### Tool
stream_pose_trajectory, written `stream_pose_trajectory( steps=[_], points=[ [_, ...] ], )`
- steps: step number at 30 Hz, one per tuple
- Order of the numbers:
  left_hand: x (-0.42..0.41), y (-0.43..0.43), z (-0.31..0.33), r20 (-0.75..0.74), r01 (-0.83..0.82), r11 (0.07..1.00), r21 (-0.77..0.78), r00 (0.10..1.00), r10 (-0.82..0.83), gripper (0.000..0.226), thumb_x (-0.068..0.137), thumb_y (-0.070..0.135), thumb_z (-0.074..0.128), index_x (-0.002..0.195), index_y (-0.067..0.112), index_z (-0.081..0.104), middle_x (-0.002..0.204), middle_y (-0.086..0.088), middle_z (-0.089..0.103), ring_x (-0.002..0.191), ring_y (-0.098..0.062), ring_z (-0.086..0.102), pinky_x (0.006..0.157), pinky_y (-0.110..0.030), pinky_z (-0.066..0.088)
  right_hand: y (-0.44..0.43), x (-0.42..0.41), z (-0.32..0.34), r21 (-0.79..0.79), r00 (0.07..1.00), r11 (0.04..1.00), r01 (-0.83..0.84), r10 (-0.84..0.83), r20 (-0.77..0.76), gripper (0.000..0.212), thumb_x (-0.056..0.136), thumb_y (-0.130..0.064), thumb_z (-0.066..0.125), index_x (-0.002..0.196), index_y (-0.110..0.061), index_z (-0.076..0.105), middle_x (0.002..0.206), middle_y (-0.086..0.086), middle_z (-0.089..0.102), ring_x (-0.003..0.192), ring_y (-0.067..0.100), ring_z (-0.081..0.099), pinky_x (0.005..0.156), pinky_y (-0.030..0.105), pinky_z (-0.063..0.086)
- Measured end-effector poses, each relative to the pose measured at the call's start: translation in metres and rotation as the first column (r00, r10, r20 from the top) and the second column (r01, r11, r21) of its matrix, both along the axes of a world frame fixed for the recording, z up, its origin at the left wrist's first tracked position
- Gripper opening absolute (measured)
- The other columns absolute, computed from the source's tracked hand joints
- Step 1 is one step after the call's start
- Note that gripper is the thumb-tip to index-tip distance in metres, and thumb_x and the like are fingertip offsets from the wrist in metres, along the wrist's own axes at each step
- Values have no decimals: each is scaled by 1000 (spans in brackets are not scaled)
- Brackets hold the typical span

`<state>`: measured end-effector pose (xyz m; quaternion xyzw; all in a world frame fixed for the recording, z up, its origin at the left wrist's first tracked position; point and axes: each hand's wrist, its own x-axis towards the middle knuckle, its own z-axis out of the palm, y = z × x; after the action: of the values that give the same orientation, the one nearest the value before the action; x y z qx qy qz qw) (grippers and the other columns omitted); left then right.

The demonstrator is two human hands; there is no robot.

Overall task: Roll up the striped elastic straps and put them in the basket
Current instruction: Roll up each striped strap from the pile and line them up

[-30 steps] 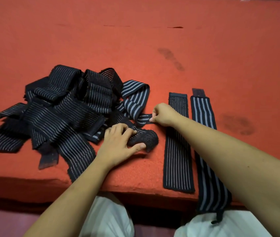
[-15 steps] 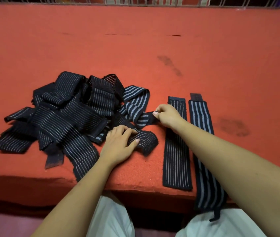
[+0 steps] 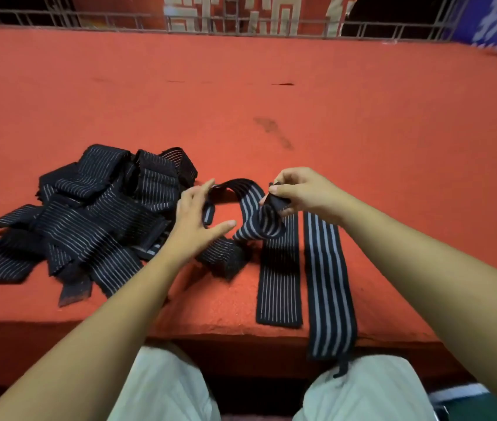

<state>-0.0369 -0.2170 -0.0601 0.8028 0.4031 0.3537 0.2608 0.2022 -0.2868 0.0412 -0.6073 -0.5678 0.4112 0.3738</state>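
A heap of black elastic straps [image 3: 95, 214] with thin pale stripes lies on the left of the red table [image 3: 271, 101]. My right hand [image 3: 302, 189] pinches the end of a broad-striped strap [image 3: 250, 205], lifted in an arc above the table. My left hand [image 3: 195, 220] hovers just left of that arc, fingers spread, its fingertips at the strap's far side; whether they touch it I cannot tell. Two straps lie flat and straight on the right: a thin-striped one [image 3: 277, 281] and a broad-striped one [image 3: 326, 284] that hangs over the front edge. No basket is in view.
A metal railing [image 3: 241, 25] runs along the table's far edge, with red and blue banners behind it. A dark stain [image 3: 273, 132] marks the cloth at mid table. My knees in pale trousers [image 3: 165, 387] sit under the front edge.
My right hand has lifted the broad-striped strap's end up off the table. My left hand left the folded strap it pressed on and rose with fingers spread. The camera tilted up.
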Motion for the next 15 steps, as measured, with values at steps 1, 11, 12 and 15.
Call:
stream_pose_trajectory(
  steps=[1,11,12,15],
  points=[
    [8,-2,16,-38,93,995,46,995,-91,90,74,64,67,151,36,31,142,-2,36,136,-13,31,117,-30,23,-4,1,6,-4,999,1000,2,-3,-44,14,101,-10,55,86,-11,53,94,21,71,70,19,66,56,28,56],
    [48,-36,50,126,388,910,-148,920,-372,26,83,33,79,88,20,57,125,8,67,132,5,48,110,-23,36,-30,26,41,-44,924,995,90,-100,-368,11,99,-12,52,87,-12,52,96,20,75,88,33,59,65,33,46],
    [47,-38,51,110,373,917,-144,927,-360,25,86,28,77,83,18,54,117,8,70,123,6,55,104,-23,40,-32,26,42,-37,922,992,118,-123,-367,13,99,-11,51,87,-12,51,93,19,75,82,31,62,66,33,49],
    [43,-42,56,58,285,957,-56,958,-282,24,93,37,63,72,28,54,73,15,55,72,0,52,70,-32,40,-33,27,43,-50,866,971,235,-232,-443,15,98,-6,46,85,-9,53,95,22,73,70,29,68,71,41,57]
  ],
)
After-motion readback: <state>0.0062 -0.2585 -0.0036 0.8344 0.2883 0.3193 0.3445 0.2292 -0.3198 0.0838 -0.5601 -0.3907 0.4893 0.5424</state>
